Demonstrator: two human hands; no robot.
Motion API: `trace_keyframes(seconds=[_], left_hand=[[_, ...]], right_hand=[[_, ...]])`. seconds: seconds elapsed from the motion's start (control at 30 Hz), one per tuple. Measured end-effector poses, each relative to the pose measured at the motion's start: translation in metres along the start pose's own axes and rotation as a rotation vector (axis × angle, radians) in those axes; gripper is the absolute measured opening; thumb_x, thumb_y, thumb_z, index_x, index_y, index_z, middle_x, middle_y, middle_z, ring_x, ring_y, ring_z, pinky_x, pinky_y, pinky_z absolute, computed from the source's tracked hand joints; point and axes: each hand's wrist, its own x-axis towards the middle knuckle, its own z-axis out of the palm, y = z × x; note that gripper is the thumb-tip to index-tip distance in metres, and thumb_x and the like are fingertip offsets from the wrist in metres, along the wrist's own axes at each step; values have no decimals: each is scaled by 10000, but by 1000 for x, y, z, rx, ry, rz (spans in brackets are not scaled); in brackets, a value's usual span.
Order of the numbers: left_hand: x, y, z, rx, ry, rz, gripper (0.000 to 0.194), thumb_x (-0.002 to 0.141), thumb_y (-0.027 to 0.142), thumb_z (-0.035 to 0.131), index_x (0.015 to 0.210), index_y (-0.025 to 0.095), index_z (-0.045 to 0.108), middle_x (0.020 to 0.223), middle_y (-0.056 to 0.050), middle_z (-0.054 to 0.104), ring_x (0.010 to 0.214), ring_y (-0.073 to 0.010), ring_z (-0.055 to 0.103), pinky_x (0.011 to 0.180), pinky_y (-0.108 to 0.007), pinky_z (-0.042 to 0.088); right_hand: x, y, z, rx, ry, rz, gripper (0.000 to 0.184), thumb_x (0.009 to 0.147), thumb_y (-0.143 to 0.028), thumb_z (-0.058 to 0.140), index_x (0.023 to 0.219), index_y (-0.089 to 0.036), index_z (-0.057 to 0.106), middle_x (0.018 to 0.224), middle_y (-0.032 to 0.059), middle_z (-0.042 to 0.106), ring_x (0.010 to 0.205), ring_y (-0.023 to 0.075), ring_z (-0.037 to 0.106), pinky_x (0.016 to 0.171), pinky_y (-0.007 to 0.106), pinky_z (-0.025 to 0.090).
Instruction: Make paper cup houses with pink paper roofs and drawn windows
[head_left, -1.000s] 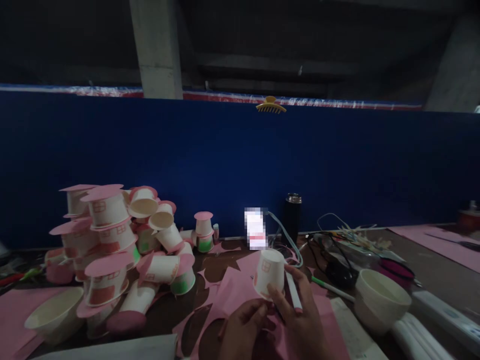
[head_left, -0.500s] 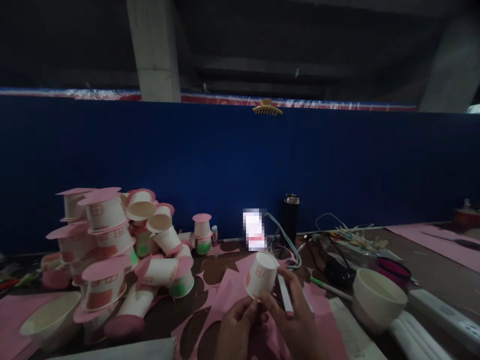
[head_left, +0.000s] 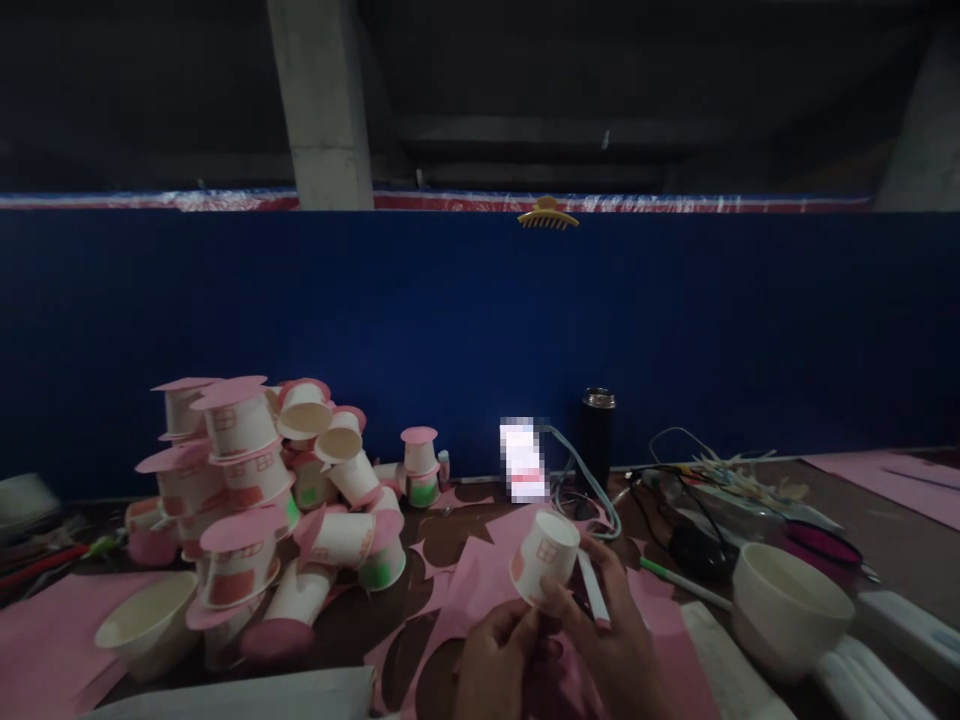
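Note:
An upside-down white paper cup [head_left: 559, 545], tilted, is between my two hands and has a small window drawn on its side in orange-red. My left hand [head_left: 496, 650] grips its lower rim with bent fingers. The thumb of my right hand [head_left: 609, 640] presses on the cup's lower side, while a white marker [head_left: 592, 590] with a reddish end is tucked between that hand's fingers. Under the hands lie pink paper sheets [head_left: 476, 580] with round holes cut in them.
On the left stands a pile of decorated paper cups [head_left: 244, 430] with pink paper discs. Nearby is a cream bowl [head_left: 150, 620]; another bowl [head_left: 787, 600] is on the right. A lit phone [head_left: 523, 460], a black flask [head_left: 598, 435] and a green-tipped marker [head_left: 682, 583] lie beyond my hands.
The view has swung slightly left, so everything sits further right. The cup has tipped a little more to the side in my hands, and my right thumb now rests higher on its side.

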Motion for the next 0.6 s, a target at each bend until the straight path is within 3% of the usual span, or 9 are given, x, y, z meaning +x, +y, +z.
trace_keyframes(seconds=[0.13,0.23,0.33,0.47,0.6], left_hand=[[2,2,1,-96,70,-38,566,498,593,811,780,113,713,629,-62,678,545,-136,594,528,-228,437],[2,7,1,-169,100,-64,549,475,578,822,734,112,692,606,-53,669,483,-116,561,483,-224,423],[2,13,-2,-181,170,1,473,501,486,846,747,110,699,670,-79,705,549,-146,618,533,-245,485],[10,26,-13,-255,307,142,354,567,361,850,773,115,700,709,-76,723,606,-154,653,589,-243,523],[27,53,-31,-277,376,166,207,671,239,805,764,110,674,706,-61,712,582,-118,644,562,-201,512]], right_hand=[[1,2,1,-104,38,-59,551,786,-489,640,1257,-267,460,1267,99,551,1092,294,580,656,321,564],[0,5,3,-159,65,-150,523,819,-464,612,1273,-255,457,1288,99,544,1134,292,560,816,390,537],[0,10,6,-170,85,-263,463,866,-419,564,1275,-233,452,1281,110,543,1187,289,523,965,448,457],[-1,14,10,-203,85,-327,423,898,-378,523,1286,-237,433,1278,125,547,1184,295,526,951,472,461],[-1,9,11,-205,77,-300,395,913,-371,488,1281,-241,424,1250,115,566,1136,287,554,926,480,471]])
